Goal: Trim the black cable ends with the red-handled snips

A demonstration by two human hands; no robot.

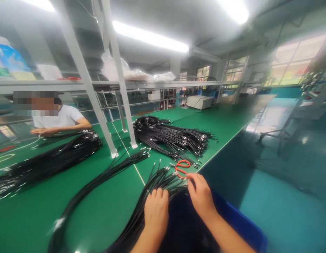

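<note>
A bundle of black cables (pixel 138 214) with light tips curves over the green table (pixel 112 203). My left hand (pixel 157 207) rests on this bundle near its tip end, fingers curled over; what they hold is hidden. To its right, my right hand (pixel 201 193) has thumb and forefinger pinched at the cable tips, beside red-handled scissors (pixel 183 164); what is between the fingers is too small to make out. Another thick pile of black cables (pixel 173 135) lies beyond the scissors.
A blue bin (pixel 239 218) stands below the table's right edge. White posts (pixel 122 77) carry a shelf (pixel 141 84). At the left, a person in a white shirt (pixel 61 117) sits behind more black cables (pixel 54 158). A white box (pixel 199 102) stands further back.
</note>
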